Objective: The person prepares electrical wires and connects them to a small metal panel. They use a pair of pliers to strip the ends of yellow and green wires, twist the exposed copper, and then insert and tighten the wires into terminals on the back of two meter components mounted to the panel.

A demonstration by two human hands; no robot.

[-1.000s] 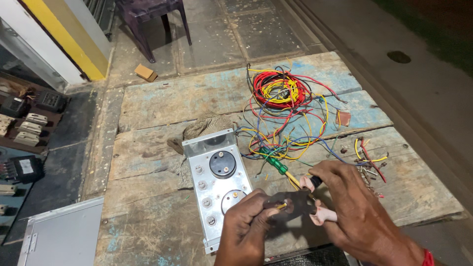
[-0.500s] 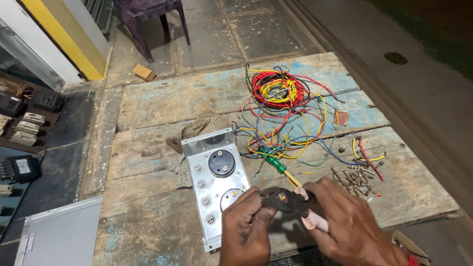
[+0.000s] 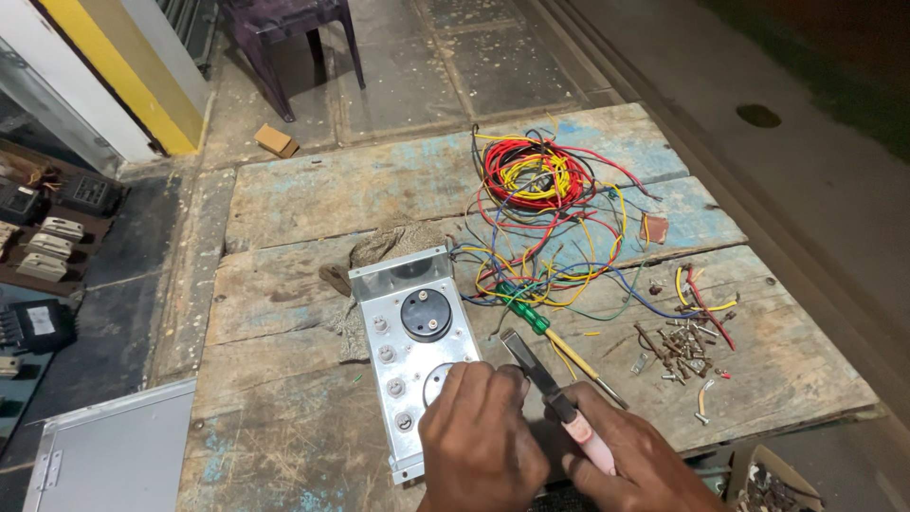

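Observation:
A grey metal panel (image 3: 409, 332) with a round black gauge (image 3: 426, 315) lies on the worn wooden table (image 3: 284, 294). My left hand (image 3: 479, 438) rests fingers-down over the panel's lower end, covering a second round part. My right hand (image 3: 626, 466) grips pliers (image 3: 555, 393) with pink handles, their dark jaws pointing up and left beside the panel. A green-handled screwdriver (image 3: 536, 327) lies just above the pliers, its shaft running toward the lower right.
A tangle of red, yellow and blue wires (image 3: 545, 204) covers the table's far right. Several loose screws (image 3: 682, 346) sit at the right. A rag (image 3: 379, 251) lies behind the panel. A grey metal cover (image 3: 109, 455) is lower left; a dark chair (image 3: 284, 38) stands beyond.
The dark round part held between both hands is gone from sight. My left hand has come down onto the panel's lower end, and the pliers in my right hand now show fully.

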